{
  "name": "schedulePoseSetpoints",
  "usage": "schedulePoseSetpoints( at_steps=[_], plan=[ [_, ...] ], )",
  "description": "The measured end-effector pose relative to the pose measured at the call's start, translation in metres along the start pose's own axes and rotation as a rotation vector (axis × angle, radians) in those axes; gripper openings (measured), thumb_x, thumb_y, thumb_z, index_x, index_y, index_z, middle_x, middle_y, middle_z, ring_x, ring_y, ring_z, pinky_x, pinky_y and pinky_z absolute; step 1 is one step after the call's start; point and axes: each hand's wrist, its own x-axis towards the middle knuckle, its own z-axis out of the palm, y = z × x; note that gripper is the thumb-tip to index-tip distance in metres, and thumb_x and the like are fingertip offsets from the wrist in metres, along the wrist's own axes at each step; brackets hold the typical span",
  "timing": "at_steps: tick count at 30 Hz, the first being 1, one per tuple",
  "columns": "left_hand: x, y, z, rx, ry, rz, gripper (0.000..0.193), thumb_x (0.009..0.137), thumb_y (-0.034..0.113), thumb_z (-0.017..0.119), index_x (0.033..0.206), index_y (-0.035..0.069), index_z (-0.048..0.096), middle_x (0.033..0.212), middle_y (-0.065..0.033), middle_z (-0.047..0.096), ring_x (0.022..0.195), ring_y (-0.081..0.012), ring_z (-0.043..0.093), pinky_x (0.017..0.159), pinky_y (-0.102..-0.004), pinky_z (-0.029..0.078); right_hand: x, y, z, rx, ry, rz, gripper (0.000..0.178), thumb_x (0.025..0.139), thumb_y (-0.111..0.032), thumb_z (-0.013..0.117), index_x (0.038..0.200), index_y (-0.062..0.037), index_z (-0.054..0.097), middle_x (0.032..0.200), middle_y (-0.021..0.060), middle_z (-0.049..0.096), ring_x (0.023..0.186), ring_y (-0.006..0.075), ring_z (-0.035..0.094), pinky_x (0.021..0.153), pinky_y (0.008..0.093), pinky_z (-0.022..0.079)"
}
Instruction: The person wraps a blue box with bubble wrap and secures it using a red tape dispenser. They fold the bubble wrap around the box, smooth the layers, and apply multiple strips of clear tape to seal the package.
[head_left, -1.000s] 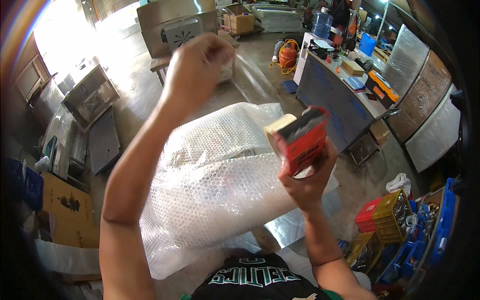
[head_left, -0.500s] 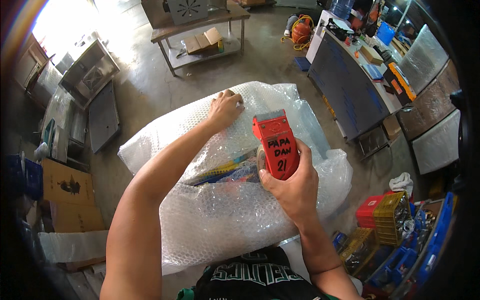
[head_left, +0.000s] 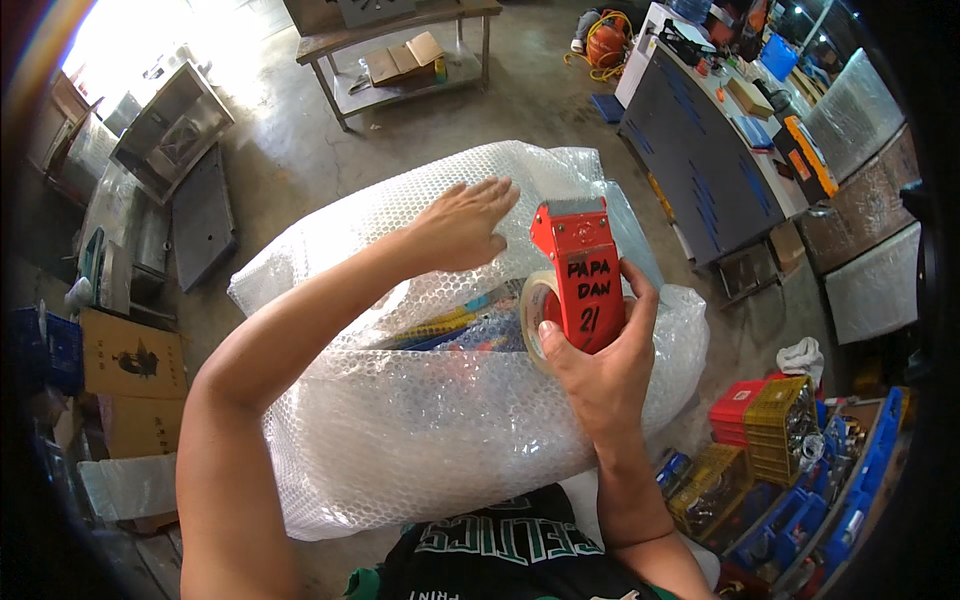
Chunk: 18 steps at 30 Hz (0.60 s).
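Note:
A large bundle in bubble wrap (head_left: pixel 400 430) lies in front of me. Between its two wrapped folds a gap shows something with yellow and blue colours (head_left: pixel 440 328), too covered to name. My right hand (head_left: pixel 610 370) grips a red tape dispenser (head_left: pixel 588 265) by its body, upright above the right part of the bundle. Its toothed metal edge points up and away, and a roll of clear tape (head_left: pixel 533 318) sits on its left side. My left hand (head_left: pixel 465 225) is over the far fold of the wrap, fingers stretched out toward the dispenser; whether it touches the wrap I cannot tell.
A metal-legged table (head_left: pixel 400 35) stands at the back. To the right is a dark workbench (head_left: pixel 700 160) with tools on top; red and yellow crates (head_left: pixel 780 430) and blue bins stand lower right. Cardboard boxes (head_left: pixel 130 370) and a steel cabinet (head_left: pixel 172 130) line the left side.
My left hand has lifted from the wrap's far part and moved right, its fingers straightening. The dispenser in my right hand has shifted right and turned, showing more of the tape roll.

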Motion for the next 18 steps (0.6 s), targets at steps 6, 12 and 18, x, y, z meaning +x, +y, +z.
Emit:
schedulePoseSetpoints(
  at_steps=[6, 12, 18],
  plan=[
    [-0.037, 0.036, 0.003, -0.007, -0.126, -0.058, 0.107, 0.085, 0.048, 0.069, 0.164, -0.007, 0.021, 0.168, -0.0327, 0.027, 0.159, -0.0417, 0.025, 0.13, -0.0539, 0.023, -0.002, -0.003, 0.0, -0.045, -0.033, 0.044, 0.085, 0.08, -0.008, 0.084, 0.15, -0.0014, 0.036, 0.121, 0.0175, 0.066, 0.108, 0.0241, 0.069, 0.097, 0.039, 0.056],
    [-0.021, 0.055, -0.005, 0.337, -0.085, -0.002, 0.034, 0.091, 0.016, 0.066, 0.119, -0.005, 0.064, 0.132, -0.0254, 0.067, 0.131, -0.0353, 0.062, 0.107, -0.05, 0.051, -0.002, 0.001, 0.003, -0.058, 0.022, -0.042, 0.084, 0.08, -0.006, 0.083, 0.15, -0.0028, 0.037, 0.119, 0.016, 0.067, 0.107, 0.0234, 0.069, 0.097, 0.0381, 0.056],
    [-0.024, 0.071, -0.07, 0.284, 0.198, -0.065, 0.027, 0.097, 0.026, 0.067, 0.097, -0.001, 0.068, 0.09, -0.0188, 0.076, 0.084, -0.0362, 0.077, 0.071, -0.0455, 0.061, 0.005, 0.002, 0.004, 0.064, 0.166, -0.253, 0.082, 0.076, -0.012, 0.087, 0.144, -0.0034, 0.042, 0.117, 0.0203, 0.066, 0.102, 0.0307, 0.072, 0.091, 0.0422, 0.057]
  ],
)
